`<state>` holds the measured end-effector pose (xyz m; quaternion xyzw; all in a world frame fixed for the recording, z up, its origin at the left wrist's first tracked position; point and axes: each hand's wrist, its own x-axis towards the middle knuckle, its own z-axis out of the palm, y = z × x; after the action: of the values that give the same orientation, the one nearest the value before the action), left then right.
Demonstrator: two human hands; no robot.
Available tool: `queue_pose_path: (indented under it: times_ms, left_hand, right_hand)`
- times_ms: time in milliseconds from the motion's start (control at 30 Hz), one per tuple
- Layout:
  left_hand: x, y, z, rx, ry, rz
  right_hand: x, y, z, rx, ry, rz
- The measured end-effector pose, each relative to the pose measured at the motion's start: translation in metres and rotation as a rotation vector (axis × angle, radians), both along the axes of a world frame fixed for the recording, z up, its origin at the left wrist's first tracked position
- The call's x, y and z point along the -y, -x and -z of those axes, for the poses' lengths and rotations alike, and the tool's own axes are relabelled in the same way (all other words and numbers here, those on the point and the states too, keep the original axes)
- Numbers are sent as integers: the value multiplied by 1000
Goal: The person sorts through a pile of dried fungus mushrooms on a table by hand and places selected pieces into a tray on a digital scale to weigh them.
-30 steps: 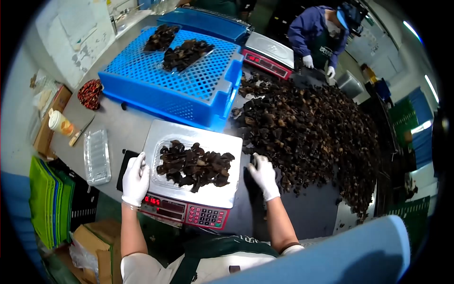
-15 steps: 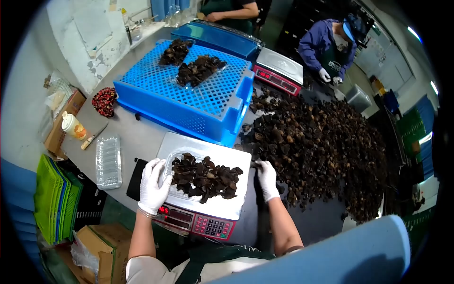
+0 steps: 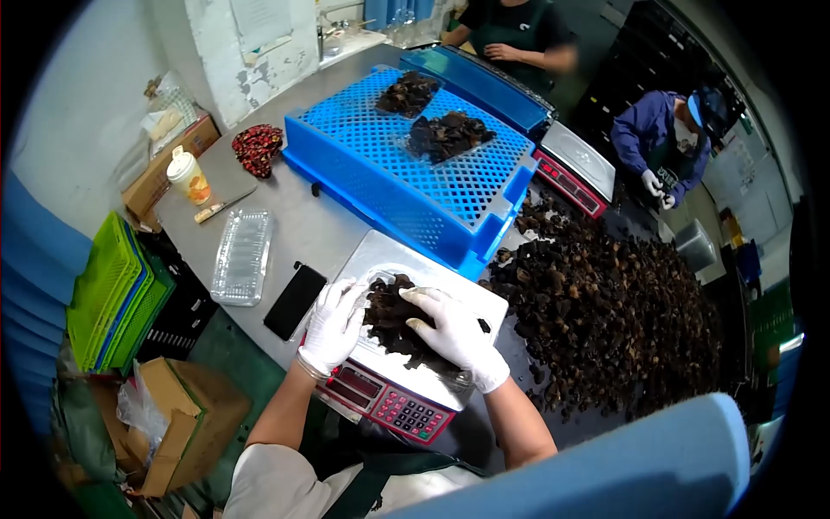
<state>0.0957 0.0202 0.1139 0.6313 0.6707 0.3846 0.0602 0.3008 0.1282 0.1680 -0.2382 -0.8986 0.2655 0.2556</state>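
Note:
A clear plastic tray [image 3: 377,275] heaped with dark wood ear mushrooms [image 3: 391,313] rests on the silver plate of a red digital scale [image 3: 415,412]. My left hand [image 3: 333,329], in a white glove, closes around the tray's left end. From the right, my gloved right hand [image 3: 456,336] lies over the mushrooms with thumb and fingers apart, touching them and covering part of the heap. The tray's right end is partly hidden under this hand.
Behind the scale stands an upturned blue crate [image 3: 393,186] with two filled trays. A large mushroom pile [image 3: 614,320] spreads to the right. Left are a phone [image 3: 295,301], an unfilled plastic tray [image 3: 243,258], a knife [image 3: 225,206] and a cup [image 3: 188,176]. Two people stand across the table.
My right hand has moved left from beside the scale onto the mushrooms. My left hand stays at the tray's left end. The view has shifted, so the phone shows fully.

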Motion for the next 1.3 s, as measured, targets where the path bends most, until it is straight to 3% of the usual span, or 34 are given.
queue_pose_path:
  times_ms: [67,133,167,200,267,400,467,500,533,567,600,633,667,800,967,1133,1300]
  left_hand:
    - [11,9,-4,-10,-41,-46]
    - [24,23,-6,21,-43,-98]
    - [30,30,-3,59,-70,-109]
    - [34,37,0,96,-100,-121]
    - [40,38,-13,359,-38,-170]
    - [28,42,-13,236,-45,-79]
    - [16,34,2,197,180,-79]
    - [14,31,3,-110,158,-31]
    - [8,29,14,-252,119,26]
    - [3,28,27,-380,58,92]
    - [-3,27,38,-361,38,128]
    - [-7,26,43,-320,21,165]
    - [-8,19,34,-52,114,127]
    - [-27,21,8,520,401,169]
    - [-69,17,-27,1074,295,250]
    - [-144,12,-13,1132,206,198]
    - [-200,16,6,1112,151,49]
  right_hand:
    - [0,-10,-9,-135,104,37]
    - [4,-39,-9,-78,256,372]
    - [-1,-62,9,-144,183,418]
    - [-1,-82,21,-210,278,498]
    - [10,-112,49,-344,409,652]
    - [41,-135,67,-225,633,685]
    - [49,-125,81,-194,709,642]
    - [51,-119,75,-190,720,635]
    - [53,-110,66,-187,724,635]
    - [52,-108,59,-142,768,662]
    - [49,-110,74,-221,651,641]
    - [46,-114,88,-212,591,638]
    - [42,-117,93,-203,529,636]
    - [14,-115,57,-290,790,566]
    - [-65,-105,-1,-286,587,610]
    - [-179,-99,24,-306,479,562]
    - [-235,-77,29,-335,636,640]
